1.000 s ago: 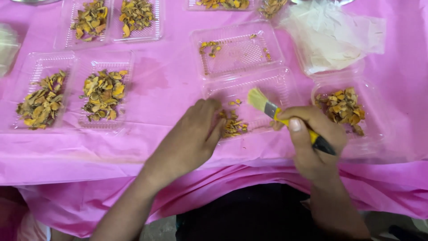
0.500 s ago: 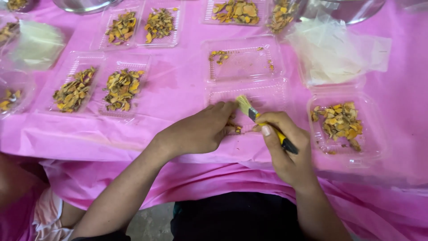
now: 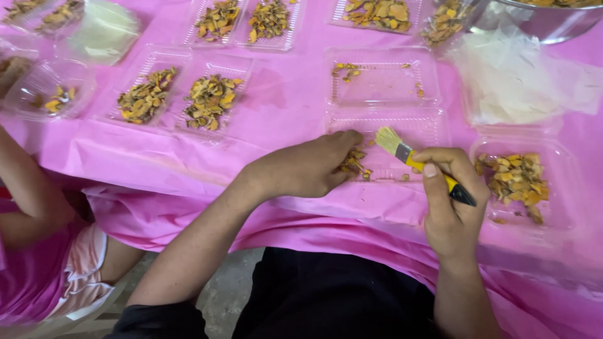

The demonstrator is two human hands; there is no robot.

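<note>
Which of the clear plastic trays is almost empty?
The open hinged tray just beyond the brush: only a few yellow bits in it, while the others are heaped.

The tabletop (image 3: 295, 107) was draped in a wrinkled pink plastic sheet that hung over its near edge. Clear plastic trays lay directly on it: two at centre left (image 3: 179, 94) heaped with dried yellow-brown pieces, two more at the far edge (image 3: 245, 22), a nearly empty hinged tray (image 3: 383, 85) at centre, and a filled one (image 3: 521, 179) at near right. A crumpled clear bag (image 3: 521, 78) lay at far right beside a metal bowl (image 3: 546, 19). A round clear container (image 3: 47, 94) sat at far left.
</note>
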